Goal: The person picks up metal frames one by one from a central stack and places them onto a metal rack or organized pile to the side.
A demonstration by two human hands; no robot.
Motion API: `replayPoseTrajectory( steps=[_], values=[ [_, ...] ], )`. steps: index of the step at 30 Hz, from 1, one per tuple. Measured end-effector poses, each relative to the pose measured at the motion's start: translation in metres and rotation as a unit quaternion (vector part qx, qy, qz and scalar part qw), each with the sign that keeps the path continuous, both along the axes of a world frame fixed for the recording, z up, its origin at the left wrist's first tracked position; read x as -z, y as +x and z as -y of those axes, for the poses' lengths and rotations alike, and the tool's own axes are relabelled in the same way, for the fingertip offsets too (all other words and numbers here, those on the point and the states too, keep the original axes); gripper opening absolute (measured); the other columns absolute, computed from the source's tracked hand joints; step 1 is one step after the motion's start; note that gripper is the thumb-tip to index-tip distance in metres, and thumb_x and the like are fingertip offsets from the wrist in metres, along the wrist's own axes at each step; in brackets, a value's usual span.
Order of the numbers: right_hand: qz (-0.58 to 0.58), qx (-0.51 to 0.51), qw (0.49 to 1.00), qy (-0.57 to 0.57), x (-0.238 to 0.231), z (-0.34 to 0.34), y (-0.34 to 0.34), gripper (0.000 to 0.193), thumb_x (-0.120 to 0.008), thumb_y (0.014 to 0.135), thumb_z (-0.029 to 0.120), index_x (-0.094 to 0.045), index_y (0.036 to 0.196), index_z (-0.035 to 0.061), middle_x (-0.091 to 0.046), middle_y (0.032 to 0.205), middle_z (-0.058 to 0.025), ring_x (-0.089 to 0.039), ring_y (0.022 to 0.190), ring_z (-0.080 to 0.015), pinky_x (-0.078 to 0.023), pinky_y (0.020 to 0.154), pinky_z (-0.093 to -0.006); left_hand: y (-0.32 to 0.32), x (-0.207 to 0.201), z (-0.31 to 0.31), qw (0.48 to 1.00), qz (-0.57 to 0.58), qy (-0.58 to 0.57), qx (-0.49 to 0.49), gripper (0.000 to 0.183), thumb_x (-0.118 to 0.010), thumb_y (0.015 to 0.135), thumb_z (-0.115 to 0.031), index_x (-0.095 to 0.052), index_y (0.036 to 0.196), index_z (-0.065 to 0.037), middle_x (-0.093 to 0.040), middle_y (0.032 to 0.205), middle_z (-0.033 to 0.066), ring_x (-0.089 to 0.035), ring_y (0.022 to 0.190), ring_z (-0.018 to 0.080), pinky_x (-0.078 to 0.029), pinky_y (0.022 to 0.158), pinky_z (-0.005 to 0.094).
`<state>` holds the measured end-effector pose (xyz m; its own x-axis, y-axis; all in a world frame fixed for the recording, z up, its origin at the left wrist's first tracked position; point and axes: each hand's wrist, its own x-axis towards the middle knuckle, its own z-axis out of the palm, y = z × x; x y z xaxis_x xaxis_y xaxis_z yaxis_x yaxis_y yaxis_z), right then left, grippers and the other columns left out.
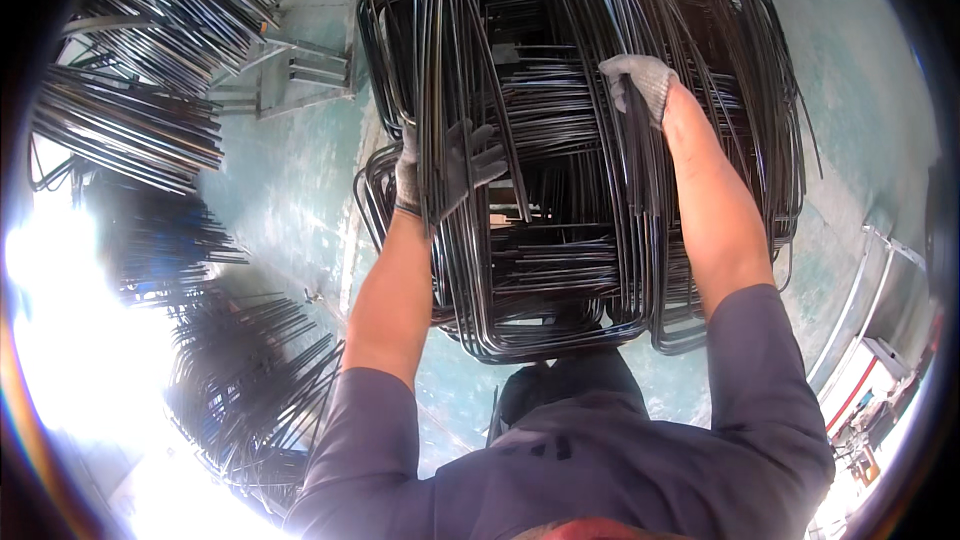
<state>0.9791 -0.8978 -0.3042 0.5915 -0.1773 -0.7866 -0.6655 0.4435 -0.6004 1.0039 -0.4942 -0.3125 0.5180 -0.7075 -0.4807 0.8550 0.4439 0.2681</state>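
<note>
In front of me is a big stack of dark, bent metal rods (560, 250), shaped into round-cornered frames. My left hand (463, 168), in a grey glove, cradles a bundle of long thin rods (437, 50) at the stack's left side. Those rods lie across its palm, between the thumb and the loosely spread fingers. On the right, my right hand (642, 85), in a paler-looking glove, is closed round another bundle of rods (632, 0). Its fingertips are partly hidden by the rods, whose lower ends hang below it over the stack.
Several more piles of dark rods (130, 125) stand along the left, with another fanned-out pile (245, 370) nearer me. A grey metal rack (310, 70) is behind them at the upper left. To the right are a pale metal frame (860, 300) and a white box-like item (868, 380).
</note>
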Motion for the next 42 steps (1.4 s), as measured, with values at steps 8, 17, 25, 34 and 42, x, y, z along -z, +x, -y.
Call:
replayPoseTrajectory(
  steps=[8, 17, 25, 34, 42],
  values=[
    [0.009, -0.002, 1.0, 0.023, 0.02, 0.009, -0.011, 0.016, -0.084, 0.095, 0.015, -0.072, 0.087, 0.0085, -0.065, 0.071, -0.0052, -0.06, 0.056, -0.0166, -0.051, 0.052, -0.0322, -0.013, 0.02, 0.007, 0.995, -0.031, -0.091, -0.009, 0.108, -0.061, 0.096, -0.088, -0.058, 0.153, 0.004, -0.05, 0.164, 0.0352, -0.042, 0.156, 0.0612, -0.033, 0.133, 0.0741],
    [0.003, 0.015, 1.0, 0.004, 0.026, 0.006, -0.014, 0.018, -0.082, 0.095, 0.014, -0.07, 0.081, 0.0101, -0.062, 0.069, -0.004, -0.058, 0.056, -0.0178, -0.049, 0.052, -0.0329, -0.008, 0.017, 0.008, 0.964, -0.082, -0.251, 0.016, 0.092, -0.062, 0.106, -0.069, -0.058, 0.157, 0.007, -0.059, 0.157, 0.0352, -0.063, 0.138, 0.055, -0.051, 0.123, 0.0647],
    [-0.002, -0.002, 1.0, -0.006, 0.03, 0.006, -0.021, 0.016, -0.081, 0.094, 0.013, -0.072, 0.082, 0.0087, -0.064, 0.071, -0.005, -0.06, 0.058, -0.0183, -0.051, 0.052, -0.0342, -0.011, 0.038, -0.011, 0.999, 0.0, -0.044, 0.012, 0.087, -0.057, 0.106, -0.07, -0.067, 0.153, 0.002, -0.064, 0.157, 0.03, -0.06, 0.145, 0.0517, -0.043, 0.129, 0.0652],
    [0.012, 0.003, 1.0, 0.001, 0.038, 0.005, -0.029, 0.006, -0.079, 0.095, 0.009, -0.081, 0.095, 0.0038, -0.07, 0.073, -0.0076, -0.063, 0.059, -0.0194, -0.052, 0.053, -0.0347, -0.031, 0.031, 0.057, 0.97, 0.039, -0.241, 0.002, 0.062, -0.064, 0.107, -0.069, -0.071, 0.121, -0.009, -0.065, 0.122, 0.0114, -0.059, 0.11, 0.0283, -0.052, 0.113, 0.0546],
    [0.003, -0.002, 1.0, -0.026, 0.023, 0.003, -0.029, 0.004, -0.079, 0.093, 0.009, -0.08, 0.096, 0.0056, -0.067, 0.078, -0.0046, -0.061, 0.064, -0.017, -0.053, 0.057, -0.0325, -0.016, 0.012, 0.039, 0.956, 0.015, -0.294, -0.01, 0.069, -0.066, 0.11, -0.056, -0.061, 0.143, 0.004, -0.068, 0.138, 0.0286, -0.06, 0.146, 0.0521, -0.038, 0.129, 0.0794]
  ],
)
